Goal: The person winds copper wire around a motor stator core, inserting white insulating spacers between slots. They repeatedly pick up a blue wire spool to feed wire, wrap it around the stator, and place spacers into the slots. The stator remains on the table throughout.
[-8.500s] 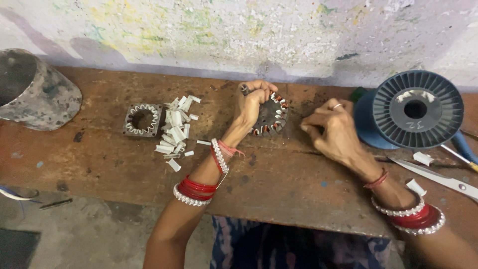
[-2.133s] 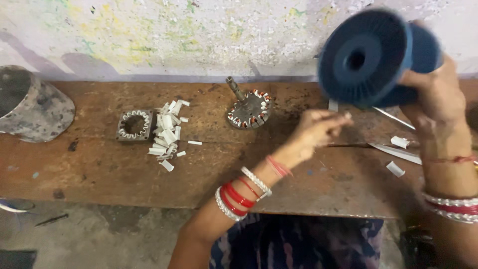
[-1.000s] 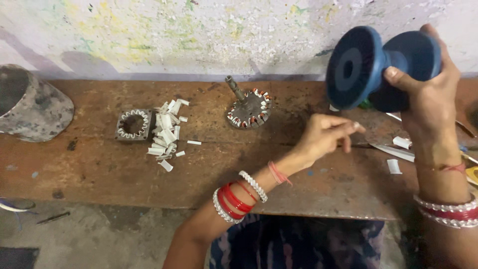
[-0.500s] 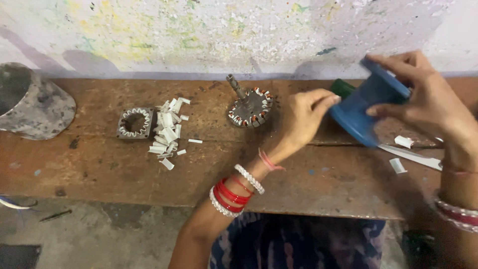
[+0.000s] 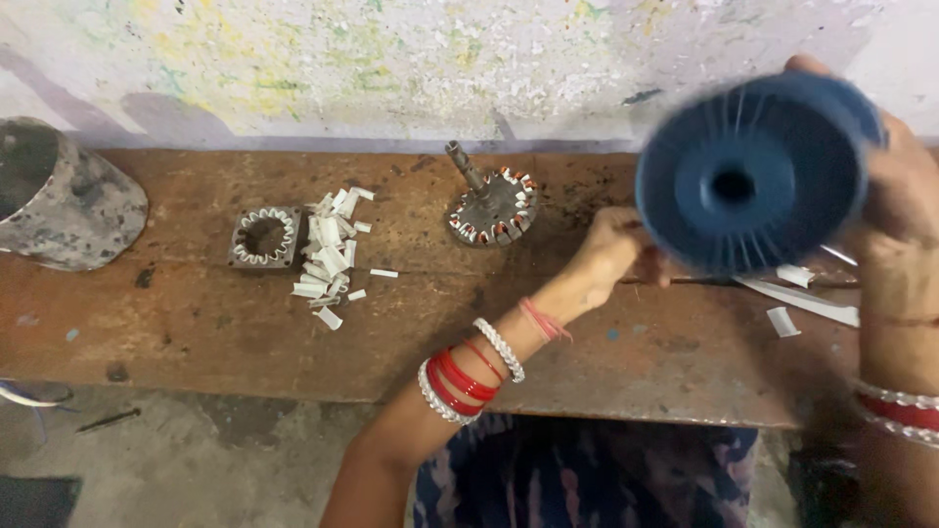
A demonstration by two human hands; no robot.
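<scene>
We see the right hand [image 5: 905, 186] raised above the wooden bench [image 5: 196, 323], its fingers closed around a large blue spool [image 5: 748, 171]. The spool is held clear of the bench, with one ribbed round face and its centre hole turned toward the camera. The spool is blurred, so we cannot tell whether wire is wound on it.

The left hand [image 5: 611, 249] reaches across the bench and sits just left of and below the spool. Its fingers are curled together. We cannot tell whether they pinch anything, as the fingertips are partly hidden behind the spool's edge. The left wrist carries red and white bangles [image 5: 465, 372].

On the bench, behind the left hand, lies a round motor core [image 5: 494, 210] with a metal shaft that tilts up and to the left. It is near the hand but not touching it. Further left is a square metal part with a toothed ring [image 5: 264, 238], and just beside it a loose pile of small white strips [image 5: 328, 256]. At the far left, a grey dome-shaped object [image 5: 64, 210] rests on the bench. Under the spool, on the right, lie further white strips and a long flat metal blade [image 5: 802, 298].
</scene>
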